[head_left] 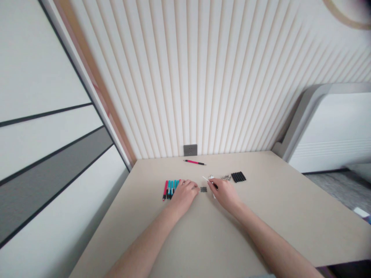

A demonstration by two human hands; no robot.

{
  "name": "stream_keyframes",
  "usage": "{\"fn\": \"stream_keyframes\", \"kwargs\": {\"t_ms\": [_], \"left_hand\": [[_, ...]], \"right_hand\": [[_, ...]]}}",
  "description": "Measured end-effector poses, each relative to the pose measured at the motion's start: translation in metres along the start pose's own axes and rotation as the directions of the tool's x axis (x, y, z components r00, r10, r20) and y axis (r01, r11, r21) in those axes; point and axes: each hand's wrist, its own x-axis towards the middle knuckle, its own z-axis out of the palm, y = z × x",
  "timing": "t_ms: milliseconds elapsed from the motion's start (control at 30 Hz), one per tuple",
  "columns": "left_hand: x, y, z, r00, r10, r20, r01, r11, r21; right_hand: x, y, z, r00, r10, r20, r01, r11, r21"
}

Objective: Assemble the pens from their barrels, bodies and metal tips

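Note:
My right hand [225,192] is closed in a pinch around a thin white pen refill [205,178] with a dark part near the fingers; the refill points up and left. Just left of it, a small pile of dark grey springs [203,189] lies on the table. My left hand [186,190] rests beside this pile, its fingers loosely bent and somewhat apart, with nothing visible in them. Red and turquoise pen barrels [169,189] with black grips lie in a row, partly covered by my left hand. Small white pieces [211,177] lie partly hidden behind my right hand.
Short black tubes [238,177] lie in a row right of a pile of small silvery parts [226,178]. A red and black pen [194,162] lies at the back of the table [185,247]. Behind stands a ribbed wall with a socket [190,150].

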Motion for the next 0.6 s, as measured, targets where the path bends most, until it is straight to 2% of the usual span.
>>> {"fn": "stream_keyframes", "kwargs": {"t_ms": [600], "left_hand": [[-0.0033,-0.0025,-0.0025,1.0,0.013,0.006,-0.013,0.999,-0.032]], "right_hand": [[-0.0004,0.0005,0.002,1.0,-0.018,0.002,0.018,1.0,0.01]]}}
